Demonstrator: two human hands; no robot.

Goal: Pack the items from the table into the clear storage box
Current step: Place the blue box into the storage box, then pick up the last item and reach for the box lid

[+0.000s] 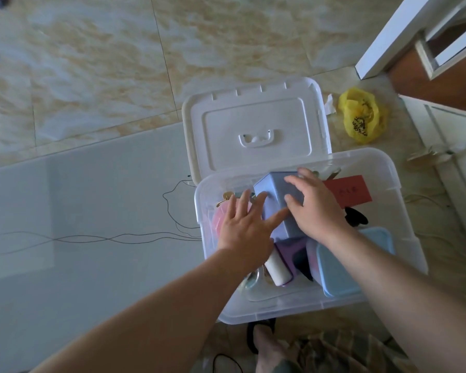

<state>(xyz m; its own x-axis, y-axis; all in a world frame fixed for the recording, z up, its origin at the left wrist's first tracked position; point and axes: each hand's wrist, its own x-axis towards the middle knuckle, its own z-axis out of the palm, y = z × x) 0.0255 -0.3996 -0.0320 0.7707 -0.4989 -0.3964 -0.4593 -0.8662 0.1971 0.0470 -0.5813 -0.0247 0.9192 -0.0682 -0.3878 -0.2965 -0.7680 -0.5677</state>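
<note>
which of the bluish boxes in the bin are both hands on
The tall lavender-blue box mid-bin; the light blue lidded container at the near right corner lies untouched beneath the right forearm.

Nothing here can really be read. The red card (351, 190) in the clear storage box (404, 238) bears faint dark marks, and the yellow plastic bag (361, 115) carries black print, both illegible.

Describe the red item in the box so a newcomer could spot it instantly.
Find the clear storage box beside the glass table. In its far right corner, just beyond the right hand, lies a flat red card. It is the only red thing there, thin beside the bulky containers.
</note>
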